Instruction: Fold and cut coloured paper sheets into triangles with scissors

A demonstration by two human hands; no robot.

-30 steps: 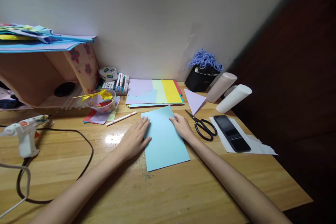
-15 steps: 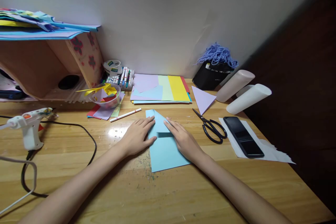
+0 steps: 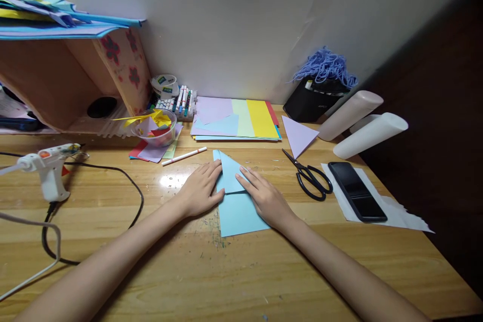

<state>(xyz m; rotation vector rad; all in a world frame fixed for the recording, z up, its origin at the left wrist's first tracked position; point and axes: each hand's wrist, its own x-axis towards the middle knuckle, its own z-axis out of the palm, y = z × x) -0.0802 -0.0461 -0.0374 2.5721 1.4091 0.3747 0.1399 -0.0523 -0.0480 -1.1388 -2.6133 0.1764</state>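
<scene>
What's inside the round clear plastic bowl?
Inside the round clear plastic bowl: yellow paper pieces, a lilac paper piece and red paper. Whatever lies beneath these is covered; can't tell.

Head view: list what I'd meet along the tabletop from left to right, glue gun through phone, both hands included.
Glue gun → clear bowl → left hand → light blue paper → right hand → scissors → phone.
</scene>
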